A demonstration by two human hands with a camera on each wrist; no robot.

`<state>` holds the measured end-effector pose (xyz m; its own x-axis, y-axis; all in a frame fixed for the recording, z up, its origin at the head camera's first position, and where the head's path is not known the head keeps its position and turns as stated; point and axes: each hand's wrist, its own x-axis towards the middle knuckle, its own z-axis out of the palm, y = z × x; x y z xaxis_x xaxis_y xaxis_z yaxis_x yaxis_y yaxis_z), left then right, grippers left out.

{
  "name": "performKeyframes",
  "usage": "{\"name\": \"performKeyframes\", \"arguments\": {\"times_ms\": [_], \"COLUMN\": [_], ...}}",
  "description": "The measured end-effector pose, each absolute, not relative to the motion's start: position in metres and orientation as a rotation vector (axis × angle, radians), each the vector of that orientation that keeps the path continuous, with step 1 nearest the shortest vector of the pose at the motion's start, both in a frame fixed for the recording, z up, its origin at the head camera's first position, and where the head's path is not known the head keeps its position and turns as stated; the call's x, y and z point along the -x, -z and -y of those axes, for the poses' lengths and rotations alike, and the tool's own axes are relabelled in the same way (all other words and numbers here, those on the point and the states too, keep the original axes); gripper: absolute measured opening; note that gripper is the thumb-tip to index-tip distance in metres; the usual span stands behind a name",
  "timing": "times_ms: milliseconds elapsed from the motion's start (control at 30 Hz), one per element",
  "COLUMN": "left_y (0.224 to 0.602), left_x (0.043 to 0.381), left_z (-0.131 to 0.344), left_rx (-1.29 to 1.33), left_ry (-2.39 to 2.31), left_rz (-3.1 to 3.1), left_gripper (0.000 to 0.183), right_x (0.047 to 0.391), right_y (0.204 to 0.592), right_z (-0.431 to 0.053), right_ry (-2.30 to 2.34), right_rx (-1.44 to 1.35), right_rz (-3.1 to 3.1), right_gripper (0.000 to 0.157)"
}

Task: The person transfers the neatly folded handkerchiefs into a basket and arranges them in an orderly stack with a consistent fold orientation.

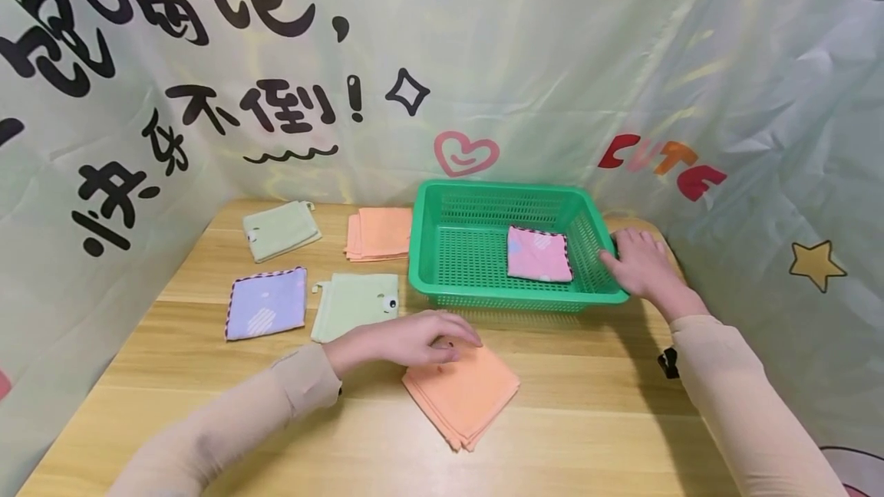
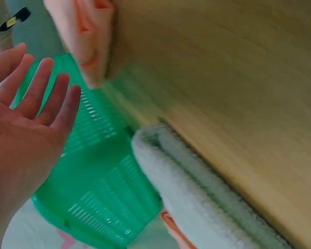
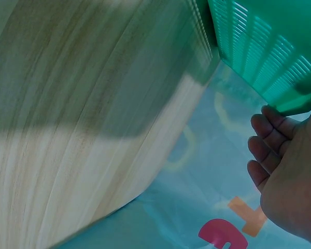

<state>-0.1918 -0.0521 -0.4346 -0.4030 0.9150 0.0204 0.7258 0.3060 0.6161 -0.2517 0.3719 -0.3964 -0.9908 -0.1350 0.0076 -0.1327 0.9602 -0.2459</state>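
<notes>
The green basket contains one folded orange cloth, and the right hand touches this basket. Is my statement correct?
Not quite: the folded cloth in the green basket is pink, not orange, as the head view shows. It is the only one inside, and the right hand touches the basket.

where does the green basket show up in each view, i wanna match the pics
Head: green basket just right of centre, at the table's back.
Left wrist: left side, running down toward the bottom edge.
Right wrist: top right corner, cut off by the frame.
Shared landmark: the wooden table.
</notes>
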Motion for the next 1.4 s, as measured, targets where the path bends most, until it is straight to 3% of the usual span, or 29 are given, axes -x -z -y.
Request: {"name": "performKeyframes", "arguments": {"times_ms": [367, 1400], "left_y": [0.447, 0.451], "left_x": [0.205, 0.204], "left_z": [0.047, 0.041], "left_rx": [-1.435, -1.303], "left_ry": [-0.644, -0.645], "left_rz": [-2.204, -2.313], "left_gripper": [0.051, 0.06], "right_x": [0.249, 0.249], "right_y": [0.395, 0.395], "right_z": [-0.37, -0.369], "right_ry": [0.394, 0.386], "right_rx": [0.203, 0.205], "right_rz": [-3.108, -3.112], "right_gripper": [0.056, 0.057]}}
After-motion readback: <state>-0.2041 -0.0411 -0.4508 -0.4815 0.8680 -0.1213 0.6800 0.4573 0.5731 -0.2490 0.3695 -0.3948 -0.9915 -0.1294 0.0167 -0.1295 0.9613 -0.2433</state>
